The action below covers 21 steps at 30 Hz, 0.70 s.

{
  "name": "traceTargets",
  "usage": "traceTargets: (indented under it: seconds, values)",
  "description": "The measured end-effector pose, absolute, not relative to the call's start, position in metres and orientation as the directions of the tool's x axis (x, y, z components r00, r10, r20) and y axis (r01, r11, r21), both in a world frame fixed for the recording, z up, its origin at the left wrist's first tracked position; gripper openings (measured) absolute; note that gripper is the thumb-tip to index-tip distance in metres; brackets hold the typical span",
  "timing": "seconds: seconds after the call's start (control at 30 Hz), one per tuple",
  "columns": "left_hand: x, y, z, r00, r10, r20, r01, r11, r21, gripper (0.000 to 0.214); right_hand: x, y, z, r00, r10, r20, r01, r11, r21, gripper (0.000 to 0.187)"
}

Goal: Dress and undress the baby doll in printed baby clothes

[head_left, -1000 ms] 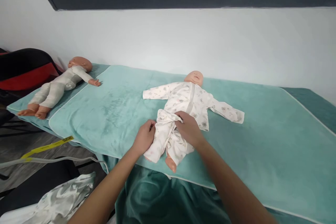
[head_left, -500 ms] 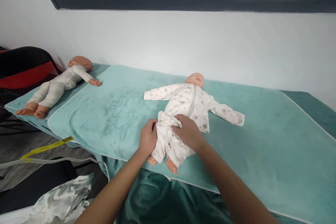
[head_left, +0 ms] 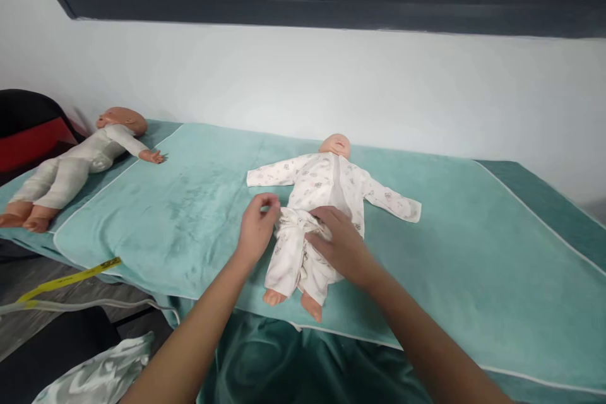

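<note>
A baby doll (head_left: 336, 144) lies on its back in a white printed long-sleeved top (head_left: 318, 182), arms spread. Matching baby pants (head_left: 285, 257) cover its legs, bunched at the waist, with bare feet showing below the cuffs. My left hand (head_left: 257, 227) is beside the waistband on the left, its fingers bent with a small gap at the thumb and no cloth visible in them. Across the other side of the waist, my right hand (head_left: 343, 245) has thumb and fingers around the gathered pants cloth. Its palm hides part of the right pant leg.
Light green towelling (head_left: 203, 202) covers the table. Another doll (head_left: 71, 170) in white clothing lies at the far left beside a black and red chair (head_left: 33, 139). Yellow tape (head_left: 71, 279), a pale cable (head_left: 95, 306) and patterned cloth (head_left: 101, 375) are at the lower left.
My left hand has come off the pants and risen slightly to the left. My right hand stays at the waistband. The view has shifted a little to the right.
</note>
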<state>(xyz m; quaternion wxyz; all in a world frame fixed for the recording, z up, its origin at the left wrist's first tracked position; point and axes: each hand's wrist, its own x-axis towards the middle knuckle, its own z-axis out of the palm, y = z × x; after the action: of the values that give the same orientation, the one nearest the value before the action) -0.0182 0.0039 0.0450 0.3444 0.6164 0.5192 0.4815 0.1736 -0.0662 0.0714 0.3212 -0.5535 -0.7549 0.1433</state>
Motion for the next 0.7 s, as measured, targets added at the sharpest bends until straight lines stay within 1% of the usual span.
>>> traceTargets:
  seconds: [0.07,0.13,0.17,0.23,0.27,0.3,0.33,0.4,0.43,0.47,0.53,0.6,0.63,0.67,0.7]
  values:
    - [0.001,0.014,0.06,0.149,0.936,0.319,0.395,-0.352,0.848,0.019,0.181,-0.069,0.074,-0.06,0.902,0.428,0.719,0.337,-0.608,0.023]
    - [0.022,0.019,0.073,0.339,0.876,0.344,0.506,-0.478,0.718,0.029,0.19,-0.065,0.075,0.118,0.865,0.487,0.788,0.217,-0.577,0.027]
    - [0.033,0.02,0.078,0.411,0.852,0.325,0.566,-0.518,0.642,0.037,0.195,-0.061,0.074,0.182,0.858,0.48,0.825,0.133,-0.55,0.031]
    - [0.05,0.019,0.085,0.478,0.841,0.255,0.681,-0.538,0.497,0.049,0.204,-0.049,0.07,0.235,0.886,0.399,0.865,-0.003,-0.501,0.037]
    - [0.056,0.018,0.087,0.485,0.846,0.223,0.725,-0.531,0.438,0.048,0.208,-0.043,0.068,0.239,0.906,0.35,0.869,-0.039,-0.493,0.036]
    - [0.059,0.017,0.088,0.492,0.847,0.201,0.755,-0.53,0.387,0.042,0.212,-0.037,0.066,0.237,0.918,0.318,0.868,-0.054,-0.493,0.033]
    - [0.061,0.017,0.088,0.5,0.845,0.191,0.77,-0.535,0.348,0.033,0.215,-0.032,0.065,0.239,0.918,0.316,0.866,-0.055,-0.496,0.028]
    - [0.059,0.017,0.087,0.519,0.83,0.207,0.768,-0.558,0.314,0.015,0.221,-0.025,0.064,0.266,0.889,0.373,0.856,-0.041,-0.515,0.02]
    - [0.057,0.019,0.086,0.517,0.825,0.229,0.759,-0.566,0.323,0.01,0.223,-0.024,0.064,0.289,0.876,0.387,0.841,-0.039,-0.539,0.018]
    - [0.053,0.021,0.085,0.502,0.827,0.254,0.747,-0.563,0.355,0.01,0.226,-0.023,0.065,0.316,0.873,0.371,0.814,-0.048,-0.579,0.017]
    - [0.045,0.029,0.084,0.421,0.861,0.286,0.706,-0.509,0.493,0.008,0.232,-0.024,0.066,0.369,0.895,0.251,0.704,-0.092,-0.704,0.019]
    - [0.031,0.041,0.083,0.256,0.93,0.263,0.629,-0.366,0.685,0.004,0.241,-0.027,0.066,0.403,0.907,0.121,0.544,-0.131,-0.829,0.019]
    - [0.022,0.047,0.082,0.159,0.959,0.235,0.584,-0.283,0.76,0.006,0.246,-0.029,0.065,0.433,0.897,0.089,0.466,-0.138,-0.874,0.02]
    - [0.012,0.054,0.08,0.066,0.977,0.204,0.544,-0.207,0.813,0.009,0.252,-0.031,0.064,0.467,0.882,0.067,0.394,-0.139,-0.909,0.022]
    - [0.0,0.06,0.076,-0.008,0.983,0.185,0.525,-0.154,0.837,0.012,0.257,-0.034,0.062,0.495,0.868,0.044,0.332,-0.142,-0.932,0.025]
